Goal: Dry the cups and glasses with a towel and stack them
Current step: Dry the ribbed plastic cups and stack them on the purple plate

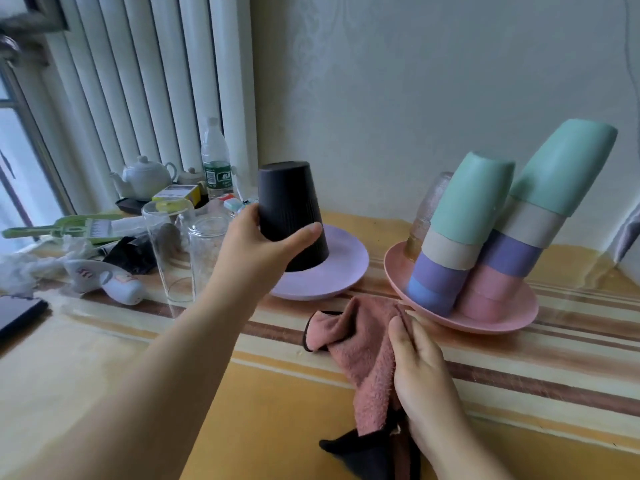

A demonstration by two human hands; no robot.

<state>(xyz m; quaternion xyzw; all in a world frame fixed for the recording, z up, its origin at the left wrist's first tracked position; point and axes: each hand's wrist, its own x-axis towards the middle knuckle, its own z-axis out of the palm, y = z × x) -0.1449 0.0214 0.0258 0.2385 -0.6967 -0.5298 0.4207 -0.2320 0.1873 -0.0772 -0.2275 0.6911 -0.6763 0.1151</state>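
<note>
The left hand [266, 242] grips a black cup [292, 213] held upside down, thumb on the near side and fingers curled round the far side; the cup tilts slightly, its rim at or just above the lilac plate [343, 268], and whether it touches the plate cannot be told. The right hand [420, 372] rests on the pink towel [360, 344], which lies crumpled on the striped yellow table [242, 410]; the fingers lie fairly straight along the cloth with the thumb at its edge, and whether they pinch it underneath cannot be told; a black part of the towel [367, 452] shows near the wrist.

To the right, a pink plate [498, 322] carries two leaning stacks of inverted cups; the nearer stack [446, 247] runs blue, purple, beige and mint green from bottom to top; the farther stack [526, 237] runs pink, purple, beige and mint green; the two stacks touch. Behind the nearer stack a textured glass [427, 213] stands inverted on the same plate.

Left of the black cup, two clear glasses [173, 251] stand inverted on the table, one just beside the other; beyond them lie a green slicer [69, 230], a white teapot [145, 176], a plastic water bottle [215, 157] and small boxes; a white radiator [138, 81] stands against the wall; a dark phone [17, 315] lies at the left edge.
</note>
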